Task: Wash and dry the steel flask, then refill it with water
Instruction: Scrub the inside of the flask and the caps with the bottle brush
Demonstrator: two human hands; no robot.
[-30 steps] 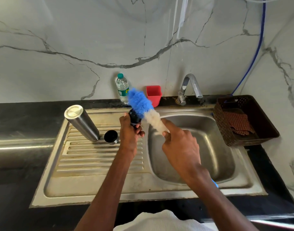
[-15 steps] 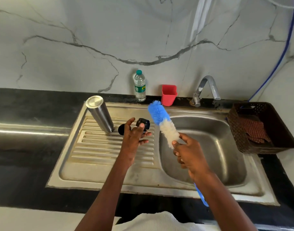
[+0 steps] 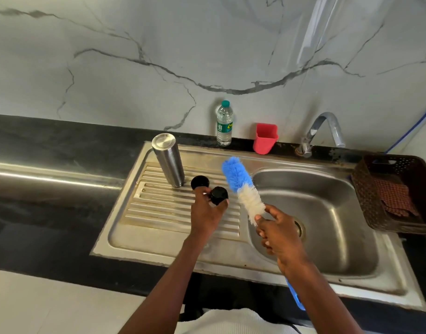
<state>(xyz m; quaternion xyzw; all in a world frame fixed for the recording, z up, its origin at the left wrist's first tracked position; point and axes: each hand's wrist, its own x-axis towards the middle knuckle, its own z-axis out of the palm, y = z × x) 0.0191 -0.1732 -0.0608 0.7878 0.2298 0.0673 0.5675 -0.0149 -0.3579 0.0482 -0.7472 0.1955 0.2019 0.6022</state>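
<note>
The steel flask [image 3: 168, 160] stands upside down on the sink's drainboard [image 3: 163, 213]. A black cap [image 3: 199, 181] lies just right of its base. My left hand [image 3: 206, 213] pinches a second black stopper [image 3: 219, 194] in its fingertips, low over the drainboard beside that cap. My right hand [image 3: 278, 233] grips a bottle brush [image 3: 240, 184] just below its bristles, over the left rim of the basin. The brush head, blue at the tip and white lower down, points up and to the left. The brush's blue handle end [image 3: 295, 296] sticks out under my forearm.
A steel basin [image 3: 332, 213] lies right of the drainboard, with a tap [image 3: 324, 131] behind it. A plastic water bottle [image 3: 224, 122] and a red cup [image 3: 265, 138] stand at the marble wall. A brown basket [image 3: 368, 198] holding a checked cloth [image 3: 395, 197] sits at the far right.
My left hand has come away from the brush and carried the black stopper left and down toward the drainboard, beside the cap. My right hand has slid down the brush, off the bristles.
</note>
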